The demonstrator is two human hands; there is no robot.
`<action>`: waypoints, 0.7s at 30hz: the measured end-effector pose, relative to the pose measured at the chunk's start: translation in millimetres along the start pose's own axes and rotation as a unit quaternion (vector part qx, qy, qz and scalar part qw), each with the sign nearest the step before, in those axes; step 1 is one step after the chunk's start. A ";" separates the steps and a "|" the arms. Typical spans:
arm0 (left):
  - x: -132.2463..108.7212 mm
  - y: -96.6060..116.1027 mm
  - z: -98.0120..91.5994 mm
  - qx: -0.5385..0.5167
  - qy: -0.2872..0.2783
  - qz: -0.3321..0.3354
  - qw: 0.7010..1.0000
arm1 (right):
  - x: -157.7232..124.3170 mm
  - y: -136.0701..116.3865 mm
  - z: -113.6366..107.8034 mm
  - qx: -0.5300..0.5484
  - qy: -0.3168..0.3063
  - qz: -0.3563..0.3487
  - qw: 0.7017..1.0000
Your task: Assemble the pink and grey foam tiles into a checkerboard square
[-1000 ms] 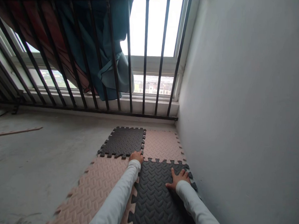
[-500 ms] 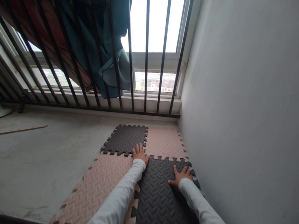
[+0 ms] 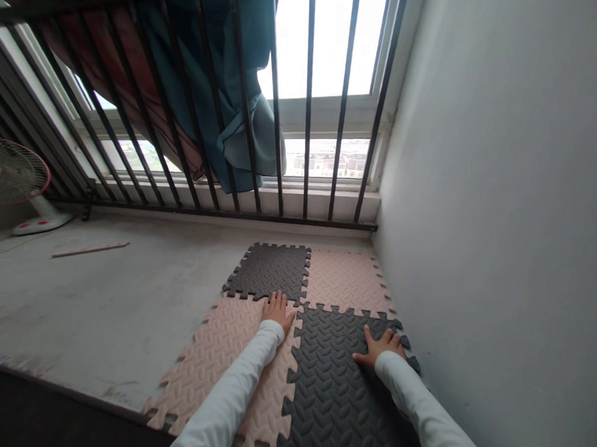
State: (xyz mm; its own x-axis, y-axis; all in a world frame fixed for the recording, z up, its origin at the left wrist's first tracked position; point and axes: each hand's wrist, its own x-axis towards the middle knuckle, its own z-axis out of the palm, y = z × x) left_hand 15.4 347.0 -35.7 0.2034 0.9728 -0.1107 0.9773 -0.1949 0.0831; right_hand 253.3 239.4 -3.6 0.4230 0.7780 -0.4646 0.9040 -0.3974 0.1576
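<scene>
So, four foam tiles lie interlocked in a two-by-two checker, their toothed edges meshed and their surfaces stamped with a tread pattern. The far dark tile (image 3: 266, 272) sits beside the far pink tile (image 3: 346, 281), and the near pink tile (image 3: 220, 361) sits beside the near dark tile (image 3: 337, 395).

The left hand (image 3: 278, 311) lies palm down on the near pink tile, with its fingers (image 3: 277, 299) spread slightly and reaching the seam with the far dark tile. The heel of that hand is just beside the near dark tile. The right hand (image 3: 380, 349) lies flat on the near dark tile close to its outer edge, with its fingers (image 3: 392, 340) splayed wide and its thumb apart from them. Neither hand has hold of anything; both are open and pressed against the foam.

Both arms reach forward and slightly apart from the bottom of the view, covered by a white left sleeve (image 3: 222, 401) and a white right sleeve (image 3: 418, 404).

The tiles rest on a concrete floor (image 3: 107, 307), with their right side running along a white wall (image 3: 492, 206). Beyond them stands a black railing (image 3: 298, 210) before a bright window (image 3: 329, 42), with a teal curtain (image 3: 235, 73) and a reddish curtain (image 3: 125, 66) caught behind the bars. Off to the left are a small fan (image 3: 8, 172) and a thin wooden strip (image 3: 90, 250) on the floor.
</scene>
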 end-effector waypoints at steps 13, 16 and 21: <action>13.4 -16.5 -37.2 -0.017 0.052 -0.102 0.993 | 1.3 -0.2 1.2 -0.006 0.014 0.006 1.000; 14.4 -12.1 -32.4 -0.018 0.067 -0.123 0.990 | 0.1 -0.4 0.8 -0.012 0.020 0.006 1.000; 8.0 -7.9 -22.4 -0.015 0.083 -0.133 0.988 | -3.6 -2.4 -5.0 -0.026 0.004 0.013 1.000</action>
State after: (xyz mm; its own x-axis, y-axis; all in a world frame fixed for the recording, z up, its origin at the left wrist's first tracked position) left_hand 8.0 359.1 -15.1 -0.0743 0.9967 0.0316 0.9923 0.0708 0.1017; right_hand 249.9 240.0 2.0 0.4462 0.7717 -0.4531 0.8949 -0.3912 0.2149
